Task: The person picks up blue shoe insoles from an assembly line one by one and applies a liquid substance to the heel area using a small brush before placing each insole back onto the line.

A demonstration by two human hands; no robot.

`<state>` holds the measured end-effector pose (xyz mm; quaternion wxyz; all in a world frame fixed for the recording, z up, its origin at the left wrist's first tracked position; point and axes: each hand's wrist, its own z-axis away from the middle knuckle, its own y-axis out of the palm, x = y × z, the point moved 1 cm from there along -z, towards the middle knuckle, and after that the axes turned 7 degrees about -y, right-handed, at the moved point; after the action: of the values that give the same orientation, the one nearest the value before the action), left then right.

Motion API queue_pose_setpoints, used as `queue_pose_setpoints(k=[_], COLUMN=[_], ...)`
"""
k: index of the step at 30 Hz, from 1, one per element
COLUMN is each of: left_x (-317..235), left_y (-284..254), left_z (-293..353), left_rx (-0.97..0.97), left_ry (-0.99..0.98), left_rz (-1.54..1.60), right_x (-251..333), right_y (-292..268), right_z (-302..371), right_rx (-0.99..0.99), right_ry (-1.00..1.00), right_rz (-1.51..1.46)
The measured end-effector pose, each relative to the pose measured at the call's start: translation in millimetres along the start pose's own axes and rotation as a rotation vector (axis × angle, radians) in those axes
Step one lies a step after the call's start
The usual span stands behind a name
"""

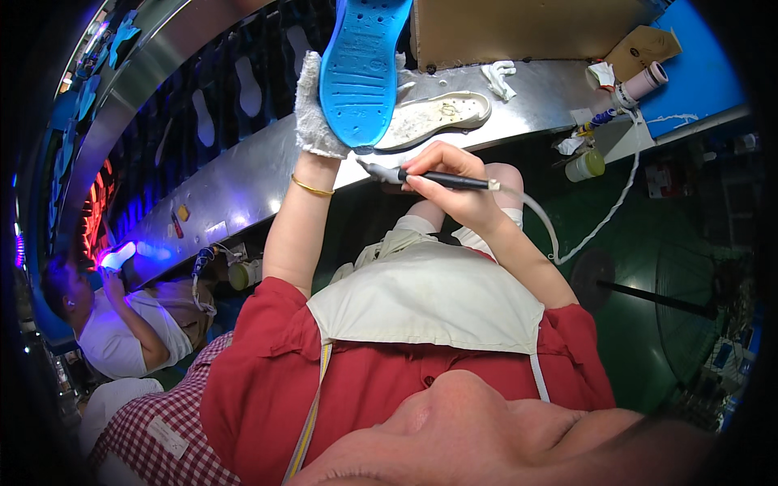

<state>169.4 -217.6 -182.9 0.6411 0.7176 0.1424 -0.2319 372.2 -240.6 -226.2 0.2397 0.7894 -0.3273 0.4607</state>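
A brown box [519,28] sits at the bench's back. Your gloved left hand [316,109] grips the blue sole [361,69] upright; your right hand [458,182] pinches a pen tool [429,176] just below it.

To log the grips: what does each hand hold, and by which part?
The left hand, in a white glove, holds the blue shoe sole by one long edge. The right hand holds the pen-like tool along its middle.

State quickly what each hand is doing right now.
Left hand: gloved, closed on the blue sole.
Right hand: closed on a pen-like tool.
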Motion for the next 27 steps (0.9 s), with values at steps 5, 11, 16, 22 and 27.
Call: queue_pose_setpoints(k=[5,11,16,22,27], left_x=[-6.5,-8.0,-4.0,4.3,5.6], left_y=[0.3,0.8,-5.6,-4.8,-10.5], left_z=[3.2,-9.8,-14.7,-16.8,-17.8], left_rx=[-0.034,-0.121,-0.224,-0.261,-0.209], left_ry=[-0.154,-0.260,-0.453,-0.556,-0.634], left_rz=[-0.017,-0.242,-0.416,-0.513,-0.483], right_x=[24.6,25.3,18.4,30.2,33.5], right_y=[-8.5,-9.1,-26.9,-38.0,-65.8], right_z=[-19.4,-44.0,-49.8,-56.7,-57.2], right_rx=[-0.003,0.164,0.304,0.299,0.426], right_ry=[-0.030,-0.137,0.074,0.049,0.197], right_rz=[-0.149,0.156,0.045,0.160,0.227])
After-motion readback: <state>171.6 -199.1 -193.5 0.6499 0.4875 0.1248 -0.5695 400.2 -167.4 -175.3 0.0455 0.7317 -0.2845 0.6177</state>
